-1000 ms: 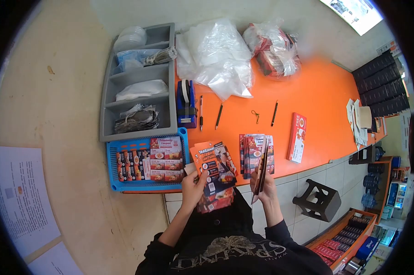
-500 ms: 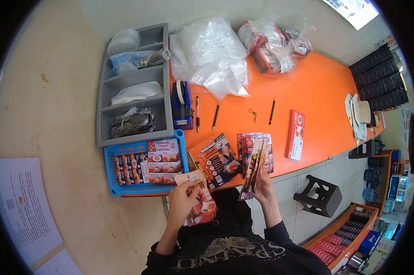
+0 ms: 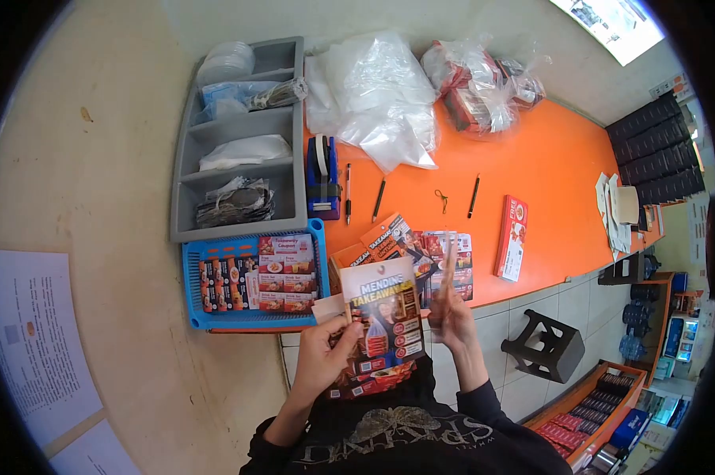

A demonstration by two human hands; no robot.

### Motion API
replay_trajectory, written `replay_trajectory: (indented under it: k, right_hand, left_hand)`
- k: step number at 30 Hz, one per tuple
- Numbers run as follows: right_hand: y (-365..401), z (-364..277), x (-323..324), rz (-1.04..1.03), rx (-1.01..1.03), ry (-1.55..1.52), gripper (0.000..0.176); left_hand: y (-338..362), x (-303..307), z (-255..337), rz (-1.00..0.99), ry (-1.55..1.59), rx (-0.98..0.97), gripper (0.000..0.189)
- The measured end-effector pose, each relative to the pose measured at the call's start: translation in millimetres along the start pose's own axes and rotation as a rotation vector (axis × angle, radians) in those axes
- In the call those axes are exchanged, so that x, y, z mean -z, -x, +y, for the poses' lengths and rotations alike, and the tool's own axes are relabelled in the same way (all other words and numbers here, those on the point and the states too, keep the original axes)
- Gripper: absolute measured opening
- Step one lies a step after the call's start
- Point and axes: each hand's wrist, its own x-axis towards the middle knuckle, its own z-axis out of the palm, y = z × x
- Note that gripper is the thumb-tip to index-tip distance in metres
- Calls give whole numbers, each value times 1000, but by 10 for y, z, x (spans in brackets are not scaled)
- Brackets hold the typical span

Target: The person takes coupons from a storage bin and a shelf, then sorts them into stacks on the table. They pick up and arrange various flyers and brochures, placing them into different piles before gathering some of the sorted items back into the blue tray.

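Note:
My left hand (image 3: 326, 356) is closed on several printed flyers (image 3: 385, 317), thumb on top. The uppermost one reads "MENDING TAKEAWAY" and overlaps others fanned out below it. My right hand (image 3: 455, 323), blurred, grips a thin stack of leaflets (image 3: 450, 265) seen edge-on, just right of those flyers. Behind them on the table, partly covered, lie orange takeaway leaflets (image 3: 390, 235) and a pile of coupon leaflets (image 3: 461, 273).
A blue basket (image 3: 254, 320) of coupons stands at left, below a grey divided tray (image 3: 185, 210). On the orange table (image 3: 421, 186) are a tape dispenser (image 3: 323, 178), pens, plastic bags (image 3: 373, 95) and a red "FREE" voucher stack (image 3: 512, 237). A dark stool (image 3: 559, 344) stands at right.
The flyers in my left hand have come up and right, with the top one now facing me. My right hand's stack has turned upright, edge-on. The view has shifted slightly.

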Motion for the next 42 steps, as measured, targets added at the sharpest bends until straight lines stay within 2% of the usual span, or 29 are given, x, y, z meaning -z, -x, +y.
replay_trajectory:
  k: [1, 2, 5, 8, 11, 12, 15, 20, 23, 24, 27, 30, 33, 35, 36, 39, 41, 42]
  right_hand:
    - [6, -29, 62, -88, 13, -110, 33]
    - [34, -61, 87, -35, 38, -43, 34]
    - [65, -84, -35, 15, 79, 86, 34]
    - [63, -45, -353, 198, 68, 243, 34]
    - [69, 12, -227, 87, -100, 490, 31]
    - [61, 32, -194, 122, -145, 569, 24]
    - [45, 52, -218, 218, -86, 396, 21]
    - [122, -241, -156, 248, 84, 314, 29]
    - [143, -290, -138, 139, 78, 292, 30]
    - [130, -272, -150, 166, 95, 270, 32]
    - [128, -298, -214, 93, 112, 209, 26]
    - [159, -253, -121, 129, 47, 278, 26]
    - [144, -158, -128, 116, -44, 517, 25]
    - [102, -135, -271, 151, 1, 606, 26]
    - [67, -143, -231, 167, 49, 636, 25]
    - [-161, -263, -61, 251, 185, 747, 21]
    - [-402, -331, -41, 309, 233, 853, 22]
    - [-538, -300, 28, 256, 251, 983, 23]
  left_hand:
    - [5, 14, -9, 39, 20, 19, 20]
    - [17, 52, 16, 12, 53, 116, 20]
    - [24, 47, -65, 43, 14, 88, 17]
    - [11, -11, -106, 57, 51, 8, 16]
    - [16, -81, -101, 29, 80, 27, 16]
    - [8, -124, -140, 45, 78, -61, 16]
    - [35, -152, -137, 89, 142, 28, 16]
    - [46, -138, -127, 144, 183, 14, 16]
    - [25, -195, -145, 136, 158, -8, 16]
    - [22, -215, -136, 128, 165, 3, 16]
    - [31, -255, -90, 124, 174, 33, 16]
    - [31, -270, -40, 122, 119, 45, 13]
    - [21, -278, -39, 92, -27, 23, 11]
    - [33, -290, -80, 103, -130, -9, 12]
    - [68, -253, -85, 95, -75, 105, 12]
    - [117, -63, -147, 349, -9, 20, 11]
    - [187, 203, -187, 503, -71, 65, 8]
    - [223, 322, -178, 558, -74, 80, 7]
